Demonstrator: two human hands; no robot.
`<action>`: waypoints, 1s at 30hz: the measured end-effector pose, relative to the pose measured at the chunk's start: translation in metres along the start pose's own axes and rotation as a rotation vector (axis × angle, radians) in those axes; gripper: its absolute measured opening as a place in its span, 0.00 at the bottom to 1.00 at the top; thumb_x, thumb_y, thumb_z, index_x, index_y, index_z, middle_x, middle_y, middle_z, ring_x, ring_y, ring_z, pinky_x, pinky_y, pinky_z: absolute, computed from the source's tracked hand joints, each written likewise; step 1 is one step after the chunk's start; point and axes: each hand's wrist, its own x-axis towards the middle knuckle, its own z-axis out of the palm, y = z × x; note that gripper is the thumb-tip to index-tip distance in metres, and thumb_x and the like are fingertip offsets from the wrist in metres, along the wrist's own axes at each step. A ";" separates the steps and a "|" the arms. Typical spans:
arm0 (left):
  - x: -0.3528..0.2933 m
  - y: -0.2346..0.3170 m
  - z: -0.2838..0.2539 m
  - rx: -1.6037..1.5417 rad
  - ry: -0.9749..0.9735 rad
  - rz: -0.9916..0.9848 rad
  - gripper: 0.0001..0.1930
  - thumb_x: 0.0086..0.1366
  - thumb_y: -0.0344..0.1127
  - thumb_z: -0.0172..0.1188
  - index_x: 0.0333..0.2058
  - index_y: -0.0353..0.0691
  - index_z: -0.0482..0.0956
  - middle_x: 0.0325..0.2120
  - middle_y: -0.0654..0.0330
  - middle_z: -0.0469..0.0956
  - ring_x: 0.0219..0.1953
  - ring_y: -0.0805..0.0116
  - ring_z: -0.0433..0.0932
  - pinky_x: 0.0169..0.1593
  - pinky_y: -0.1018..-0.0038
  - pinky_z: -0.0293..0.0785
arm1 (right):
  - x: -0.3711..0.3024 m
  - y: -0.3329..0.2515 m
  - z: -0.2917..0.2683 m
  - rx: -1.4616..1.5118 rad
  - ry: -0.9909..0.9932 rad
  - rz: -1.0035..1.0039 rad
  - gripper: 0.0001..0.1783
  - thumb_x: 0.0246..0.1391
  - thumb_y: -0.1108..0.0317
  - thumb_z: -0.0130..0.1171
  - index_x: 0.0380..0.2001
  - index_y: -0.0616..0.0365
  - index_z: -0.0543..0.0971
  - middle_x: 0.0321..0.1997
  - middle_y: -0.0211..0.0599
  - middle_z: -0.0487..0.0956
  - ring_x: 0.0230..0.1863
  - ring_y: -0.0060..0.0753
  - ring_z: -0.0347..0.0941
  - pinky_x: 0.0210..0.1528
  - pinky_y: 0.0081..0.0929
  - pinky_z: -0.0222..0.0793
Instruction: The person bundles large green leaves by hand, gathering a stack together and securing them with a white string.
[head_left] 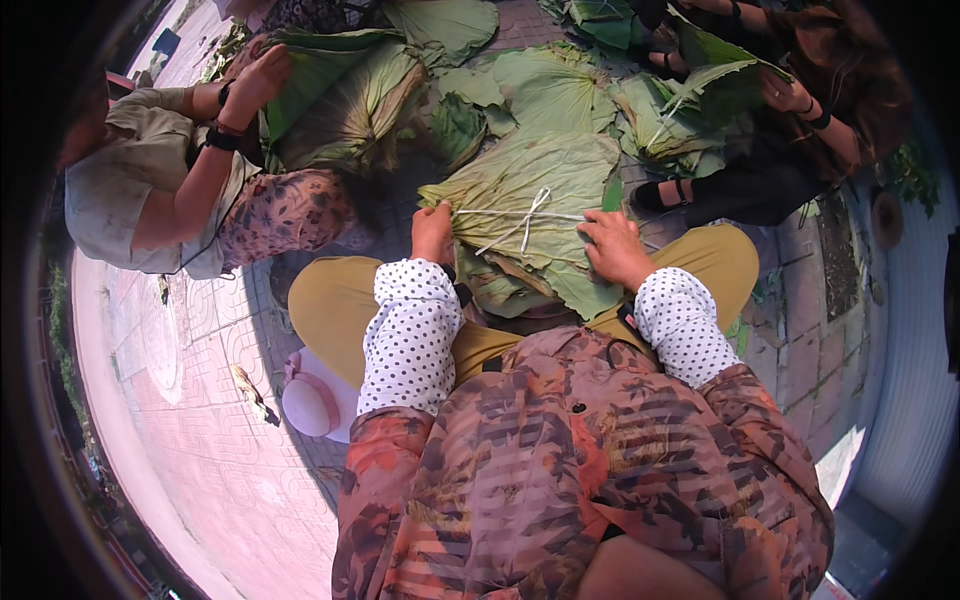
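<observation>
Leaf bundle (560,165), wrinkled, ribbed and fan-shaped, lies before the bent knees (715,262) under thin, looped white cord (529,214), left hand (433,236) gripping its edge, right hand (616,248) touching it, whether closed I cannot tell.

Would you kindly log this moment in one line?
leaf bundle: white string across top, knotted | left hand: at left edge, near string | right hand: at right side, near string

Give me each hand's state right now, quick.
Left hand: closed on the left edge of the tied leaf bundle.
Right hand: on the bundle's right side; whether gripping or just resting, cannot be told.
</observation>
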 end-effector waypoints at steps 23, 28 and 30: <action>-0.037 0.039 0.003 -0.514 -0.201 -0.239 0.42 0.57 0.74 0.57 0.51 0.37 0.75 0.37 0.60 0.76 0.39 0.69 0.72 0.43 0.68 0.67 | -0.004 0.002 0.002 0.038 0.014 0.023 0.21 0.52 0.67 0.61 0.51 0.51 0.80 0.65 0.37 0.71 0.65 0.45 0.62 0.63 0.45 0.55; -0.043 0.047 0.002 -0.477 -0.373 -0.182 0.41 0.57 0.72 0.61 0.51 0.37 0.75 0.43 0.57 0.79 0.49 0.62 0.75 0.56 0.64 0.67 | -0.006 0.006 0.005 0.025 0.025 0.023 0.21 0.52 0.67 0.61 0.51 0.51 0.80 0.65 0.37 0.71 0.65 0.45 0.62 0.63 0.44 0.55; -0.046 0.046 0.005 -0.586 -0.388 -0.201 0.38 0.59 0.68 0.62 0.52 0.38 0.75 0.47 0.57 0.78 0.51 0.60 0.74 0.58 0.66 0.65 | -0.009 0.006 0.005 0.028 0.018 0.026 0.20 0.52 0.67 0.61 0.51 0.51 0.80 0.65 0.37 0.71 0.65 0.45 0.62 0.63 0.44 0.55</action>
